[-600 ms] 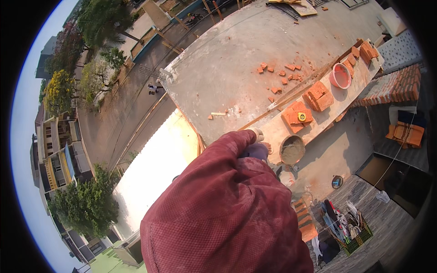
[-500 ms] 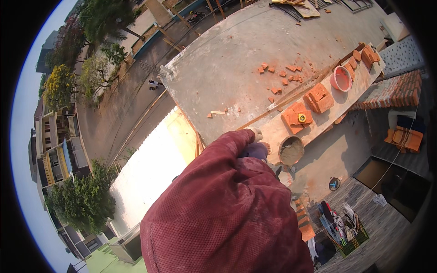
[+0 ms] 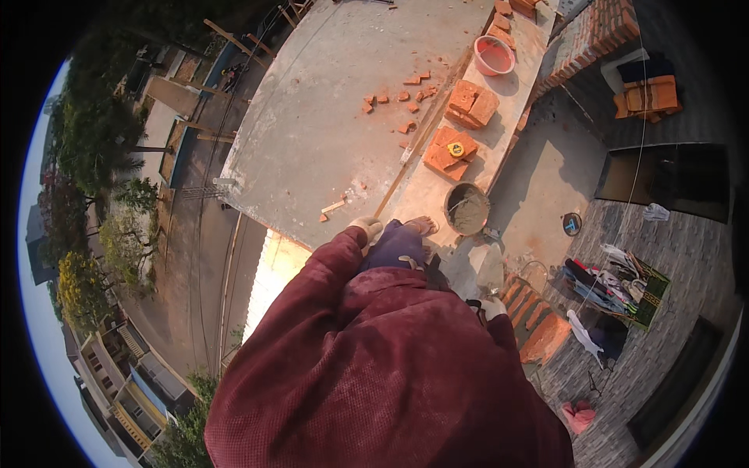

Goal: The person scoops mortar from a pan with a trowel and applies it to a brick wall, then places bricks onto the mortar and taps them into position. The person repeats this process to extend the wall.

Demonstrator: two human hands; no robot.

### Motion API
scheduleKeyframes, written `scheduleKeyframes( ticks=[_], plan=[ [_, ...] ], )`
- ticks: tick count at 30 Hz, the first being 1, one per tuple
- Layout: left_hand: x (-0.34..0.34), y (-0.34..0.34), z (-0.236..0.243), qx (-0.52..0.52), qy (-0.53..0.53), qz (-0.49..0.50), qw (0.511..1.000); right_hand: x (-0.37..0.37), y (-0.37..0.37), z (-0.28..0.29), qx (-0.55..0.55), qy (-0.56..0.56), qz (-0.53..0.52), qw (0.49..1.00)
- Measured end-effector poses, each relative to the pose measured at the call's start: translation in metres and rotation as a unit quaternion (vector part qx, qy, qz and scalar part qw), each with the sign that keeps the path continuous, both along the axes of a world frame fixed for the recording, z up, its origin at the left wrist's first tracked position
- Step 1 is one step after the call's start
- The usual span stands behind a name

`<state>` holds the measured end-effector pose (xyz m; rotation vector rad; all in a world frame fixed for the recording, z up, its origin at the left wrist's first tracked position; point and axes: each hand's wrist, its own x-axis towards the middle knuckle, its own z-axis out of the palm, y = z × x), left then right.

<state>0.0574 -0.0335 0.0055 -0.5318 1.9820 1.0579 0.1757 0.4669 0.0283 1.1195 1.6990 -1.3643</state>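
My left hand (image 3: 367, 228), in a pale glove, is at my bent knee in dark blue trousers (image 3: 390, 246); how its fingers lie is too small to make out. Lower right, my gloved right hand (image 3: 493, 309) is closed round the dark handle of what looks like a trowel, its greyish blade (image 3: 490, 269) pointing away from me. Beyond the blade, a round bucket of grey mortar (image 3: 467, 209) stands on the plank ledge (image 3: 413, 187), close to my bare foot (image 3: 422, 225). My maroon sleeves and top hide much of the lower middle.
Along the ledge sit orange bricks (image 3: 470, 104), a yellow tape measure (image 3: 456, 149) on one stack, and a red basin (image 3: 494, 56). Brick rubble (image 3: 404, 96) litters the concrete slab (image 3: 312, 117), whose edge drops to a street. Lower right hangs laundry (image 3: 601, 285) over a lower level.
The view has turned, so the ledge and bucket appear farther left and higher. My right hand with the trowel has come into sight; my left hand stays near the knee.
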Motion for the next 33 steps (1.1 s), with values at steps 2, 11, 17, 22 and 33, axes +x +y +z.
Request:
scheduleKeyframes(
  ticks=[2, 11, 17, 22, 33],
  plan=[
    [0.006, -0.001, -0.002, 0.019, 0.033, -0.003, 0.999, 0.012, 0.001, 0.003, 0.012, 0.015, 0.028, 0.999],
    [-0.009, 0.007, 0.009, 0.132, -0.073, 0.153, 0.977, 0.002, -0.024, -0.058, -0.131, 0.062, -0.322, 0.935],
    [-0.041, 0.061, 0.016, 0.066, -0.022, -0.162, 0.984, -0.083, -0.07, -0.089, -0.202, 0.075, -0.43, 0.877],
    [-0.051, 0.112, -0.013, -0.105, -0.079, -0.319, 0.939, -0.163, -0.083, -0.157, -0.195, 0.103, -0.466, 0.857],
    [-0.091, 0.111, -0.036, -0.169, -0.076, -0.267, 0.946, -0.264, -0.099, -0.291, -0.182, 0.088, -0.422, 0.884]
  ],
)
